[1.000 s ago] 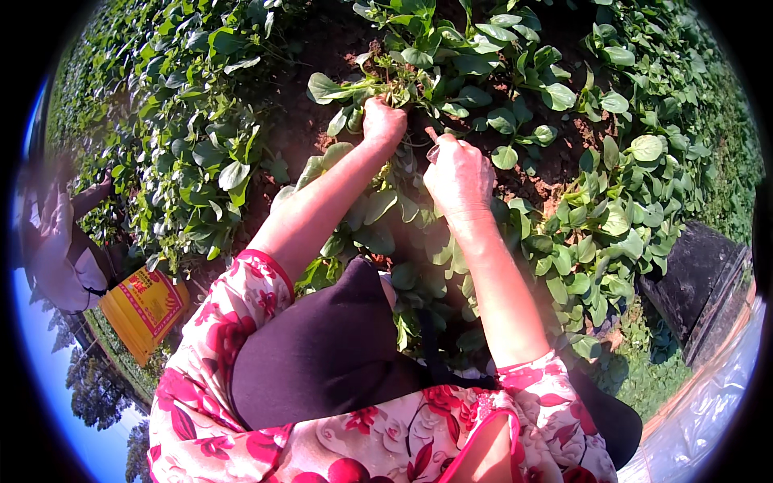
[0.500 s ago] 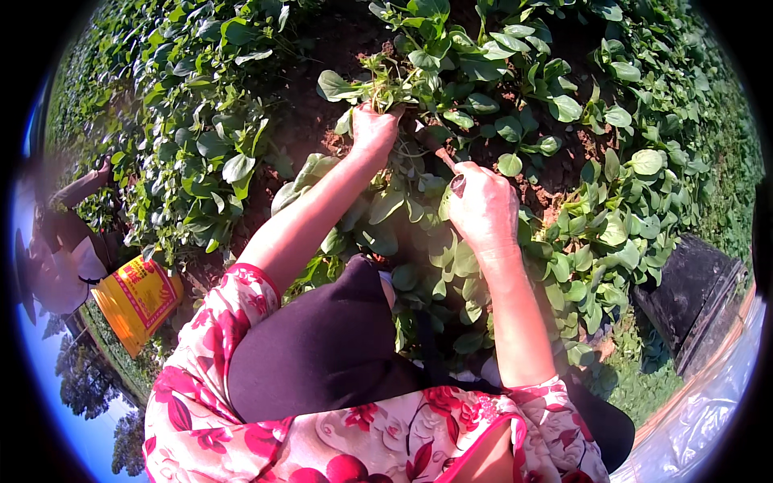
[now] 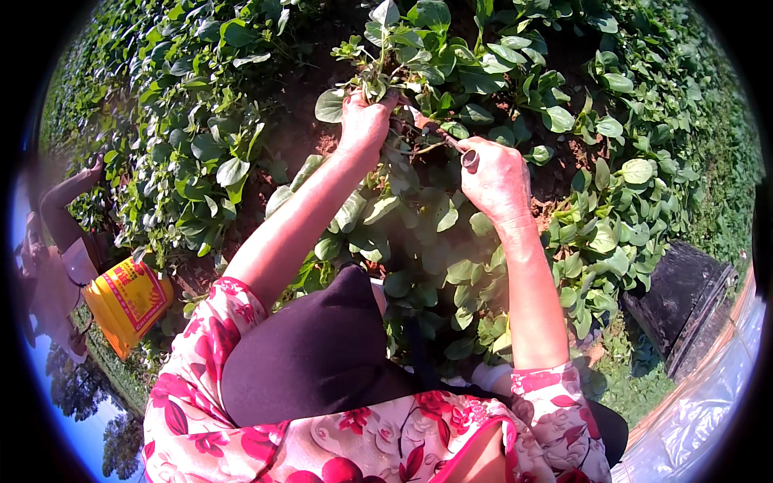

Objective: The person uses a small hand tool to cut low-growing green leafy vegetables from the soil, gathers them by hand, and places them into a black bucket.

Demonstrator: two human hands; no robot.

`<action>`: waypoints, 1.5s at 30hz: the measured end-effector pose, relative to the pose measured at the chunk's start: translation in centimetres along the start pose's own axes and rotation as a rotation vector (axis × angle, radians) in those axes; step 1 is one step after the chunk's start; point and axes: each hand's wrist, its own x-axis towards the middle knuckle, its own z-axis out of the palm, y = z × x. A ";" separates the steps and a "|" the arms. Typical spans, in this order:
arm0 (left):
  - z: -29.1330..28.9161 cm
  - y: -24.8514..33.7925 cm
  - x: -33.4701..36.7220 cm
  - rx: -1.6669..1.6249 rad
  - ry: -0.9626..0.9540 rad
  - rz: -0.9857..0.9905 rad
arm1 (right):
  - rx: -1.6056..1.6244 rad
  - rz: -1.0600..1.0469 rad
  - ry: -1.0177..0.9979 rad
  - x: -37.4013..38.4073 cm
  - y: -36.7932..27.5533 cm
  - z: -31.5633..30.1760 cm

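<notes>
My left hand point(image 3: 366, 127) is closed round the stems of a bunch of leafy green plants point(image 3: 373, 80) over the soil. My right hand point(image 3: 498, 181) grips a slim metal hand tool point(image 3: 441, 135) whose round, hollow handle end shows by the thumb. The tool slants up and left toward the left hand; its far end lies partly among stems, so the blade's shape is unclear. Broad-leaved plants point(image 3: 427, 201) spread beneath both forearms, and more leafy greens point(image 3: 483, 60) stand just beyond the hands.
Dense greenery point(image 3: 177, 105) grows on the left, with more leafy plants point(image 3: 604, 233) on the right. A yellow bucket point(image 3: 129, 302) and another person point(image 3: 68, 209) are at far left. A black crate-like container point(image 3: 680, 302) lies tilted at right, near clear plastic sheeting point(image 3: 692, 427).
My right hand, with the tool, has moved up and to the right. My left hand has shifted slightly up and left, and its plants stand taller above the fist.
</notes>
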 end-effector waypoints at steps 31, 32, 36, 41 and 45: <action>5.9 2.2 9.5 0.595 -0.145 0.078 | -0.001 0.335 0.065 1.3 1.6 -4.8; 5.8 1.4 10.9 0.607 -0.170 0.040 | -0.002 0.311 0.063 1.0 1.7 -4.5; 6.3 0.6 11.0 0.493 -0.296 0.155 | 0.025 0.239 0.069 0.7 1.5 -3.3; 8.3 -0.1 10.6 0.746 -0.464 0.316 | -0.018 0.249 0.137 1.1 2.1 -3.6; 7.2 -1.3 13.0 0.990 -0.429 0.239 | -0.024 0.258 0.137 1.8 1.3 -4.2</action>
